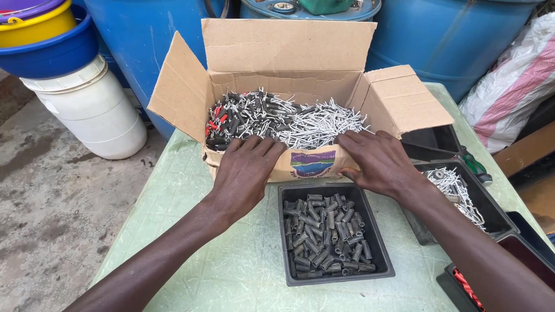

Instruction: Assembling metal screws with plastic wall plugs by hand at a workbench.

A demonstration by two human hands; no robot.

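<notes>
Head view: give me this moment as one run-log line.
left hand: on cardboard box front edge | right hand: same edge, fingers over the pins | black tray: dark sleeves | surface: green table

Both hands rest flat on the near wall of an open cardboard box [315,167] heaped with silver pins and dark plugs: the left hand [245,173] over its left half, the right hand [376,162] over its right. Just before them on the pale green desk [191,231] sits a black tray [334,233] of grey plugs; a second tray [462,193] holds pins.
</notes>
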